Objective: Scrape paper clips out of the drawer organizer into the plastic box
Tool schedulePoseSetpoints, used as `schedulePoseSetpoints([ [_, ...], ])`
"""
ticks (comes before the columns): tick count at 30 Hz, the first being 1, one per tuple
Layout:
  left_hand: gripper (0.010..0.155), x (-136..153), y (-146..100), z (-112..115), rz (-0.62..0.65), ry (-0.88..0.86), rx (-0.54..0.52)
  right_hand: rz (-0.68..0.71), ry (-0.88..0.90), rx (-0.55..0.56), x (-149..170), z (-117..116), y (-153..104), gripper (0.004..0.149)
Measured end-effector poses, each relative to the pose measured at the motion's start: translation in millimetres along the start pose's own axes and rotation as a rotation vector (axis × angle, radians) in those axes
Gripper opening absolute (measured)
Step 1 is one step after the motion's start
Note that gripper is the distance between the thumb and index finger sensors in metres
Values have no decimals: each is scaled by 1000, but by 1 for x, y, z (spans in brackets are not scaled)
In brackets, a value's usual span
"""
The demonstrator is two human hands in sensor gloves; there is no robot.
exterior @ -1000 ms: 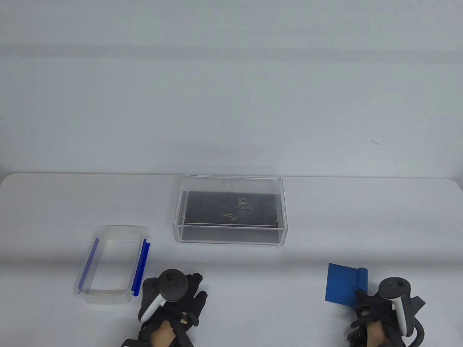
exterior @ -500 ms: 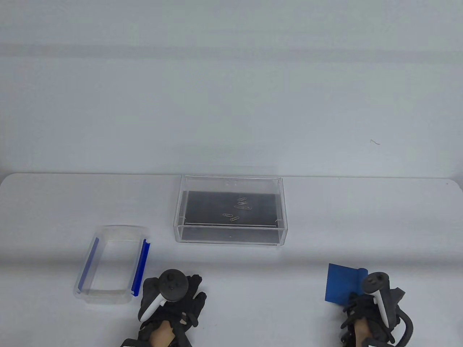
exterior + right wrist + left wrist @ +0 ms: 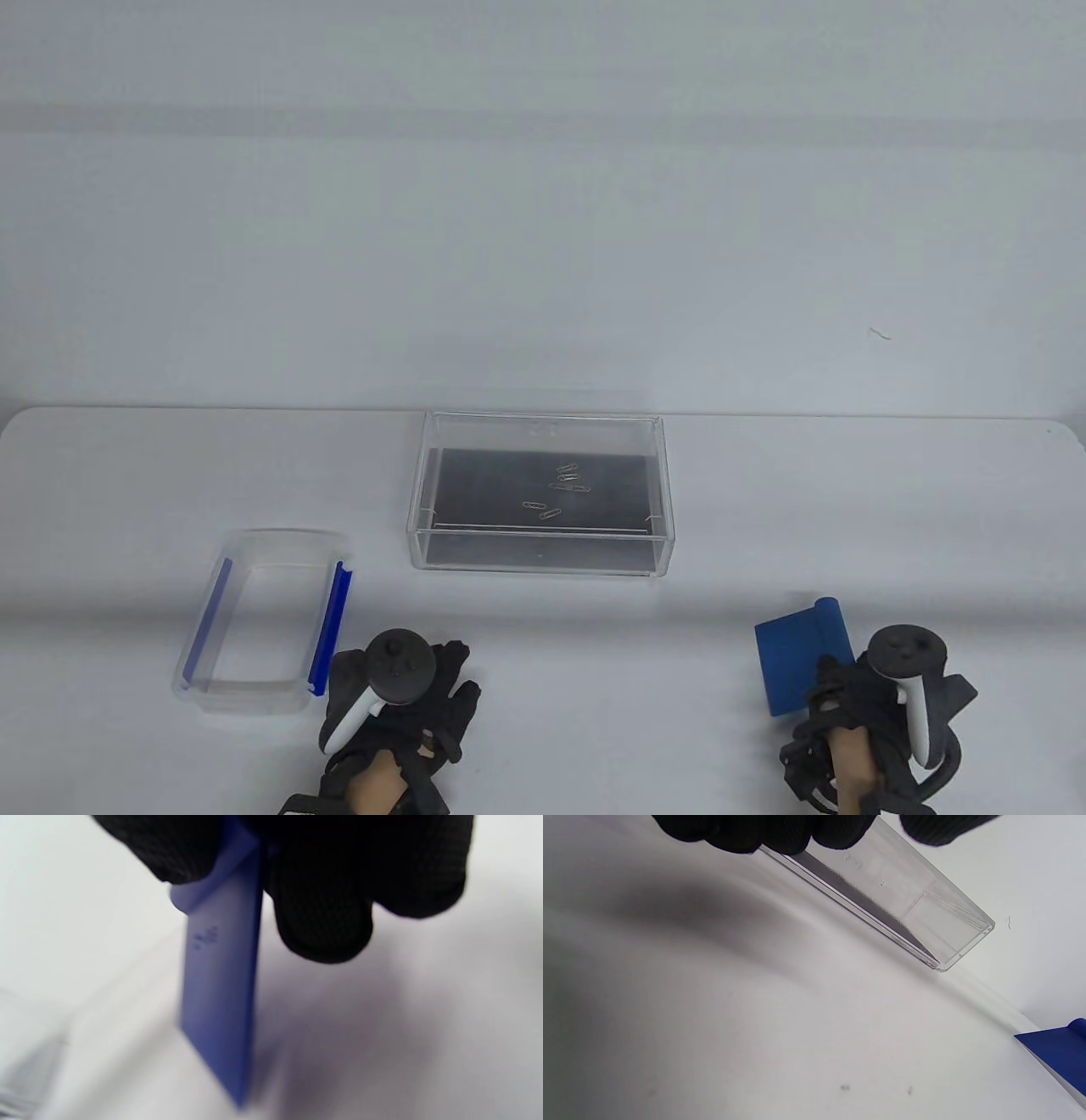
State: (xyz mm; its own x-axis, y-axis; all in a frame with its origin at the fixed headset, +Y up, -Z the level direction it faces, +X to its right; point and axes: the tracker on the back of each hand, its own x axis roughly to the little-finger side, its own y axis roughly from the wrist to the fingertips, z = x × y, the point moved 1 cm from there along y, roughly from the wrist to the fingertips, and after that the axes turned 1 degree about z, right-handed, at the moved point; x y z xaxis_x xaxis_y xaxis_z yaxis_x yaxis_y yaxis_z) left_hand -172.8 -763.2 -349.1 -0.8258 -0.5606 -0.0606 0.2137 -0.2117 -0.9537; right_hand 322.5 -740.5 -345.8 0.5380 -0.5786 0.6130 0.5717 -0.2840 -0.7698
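On the blue scraper (image 3: 220,984), embossed marks blur beyond reading.

The organizer (image 3: 541,492) sits at the centre of the counter (image 3: 764,526), toward the back edge. The clips (image 3: 556,492) lie inside it, right of its middle. The box (image 3: 263,624) stands front-left of the organizer, well apart from it. The left hand (image 3: 399,692) rests on the counter just right of the box, near the front edge. The right hand (image 3: 874,705) is at front right, holding the scraper (image 3: 793,658), which extends to the hand's left.
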Motion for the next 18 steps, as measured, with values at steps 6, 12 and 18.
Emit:
schedulePoseSetpoints([
  [6, 68, -1, -2, -7, 8, -31, -26, 198, 190, -32, -48, 19, -12, 72],
  [12, 68, 5, -4, -12, -5, -56, -44, 314, 310, -41, -117, 21, -18, 66],
  [18, 68, 7, -5, -15, -11, -73, -50, 336, 201, 0, -178, 1, -17, 66],
])
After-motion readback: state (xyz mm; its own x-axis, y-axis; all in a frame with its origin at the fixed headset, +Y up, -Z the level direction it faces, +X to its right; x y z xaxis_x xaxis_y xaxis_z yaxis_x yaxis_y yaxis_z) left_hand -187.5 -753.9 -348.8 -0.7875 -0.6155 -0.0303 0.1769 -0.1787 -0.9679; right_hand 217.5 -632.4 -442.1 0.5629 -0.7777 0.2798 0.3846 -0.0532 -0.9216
